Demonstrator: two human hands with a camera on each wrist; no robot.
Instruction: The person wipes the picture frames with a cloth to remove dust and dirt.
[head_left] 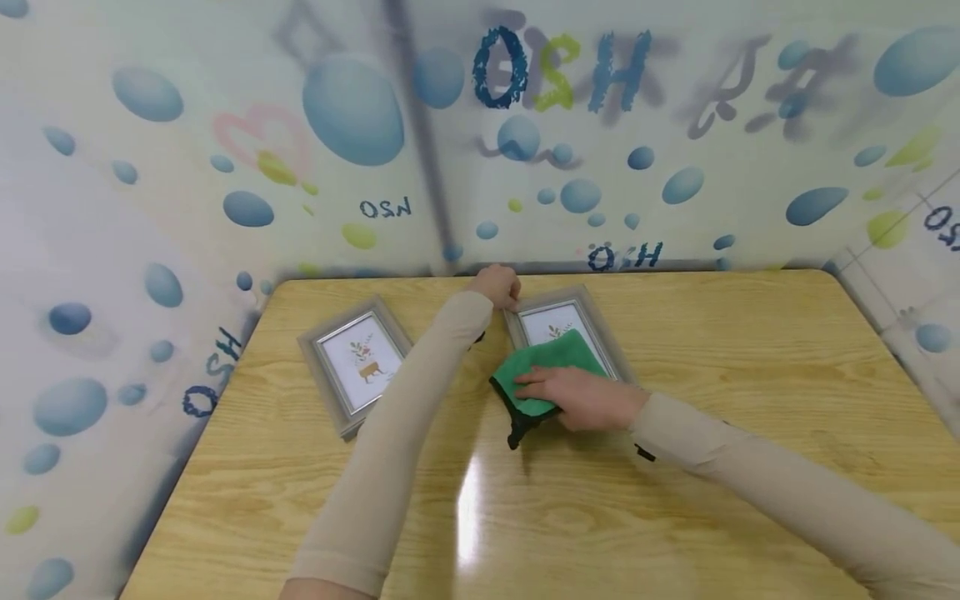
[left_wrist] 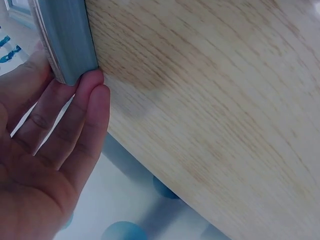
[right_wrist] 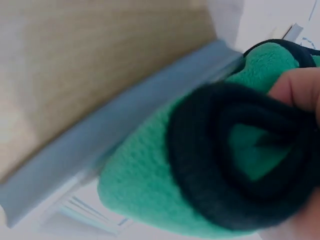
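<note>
A grey picture frame (head_left: 609, 343) with a plant print lies at an angle near the table's far edge. My left hand (head_left: 497, 285) grips its far-left corner; in the left wrist view the thumb and fingers (left_wrist: 92, 107) pinch the frame's corner (left_wrist: 70, 40). Across the lower part of this frame lies a green cloth (head_left: 551, 354) with a black border, and my right hand (head_left: 581, 398) holds it against the picture. The right wrist view shows the cloth (right_wrist: 145, 175) folded over in the hand (right_wrist: 300, 90), beside the frame's grey edge (right_wrist: 120, 112). Cloth and hand hide the lower print.
A second grey picture frame (head_left: 330, 375) with a similar plant print lies to the left, partly covered by the left sleeve (head_left: 408, 425). Both lie on a wooden table (head_left: 750, 350). A wall covering with blue bubbles (head_left: 352, 108) rises behind the far edge.
</note>
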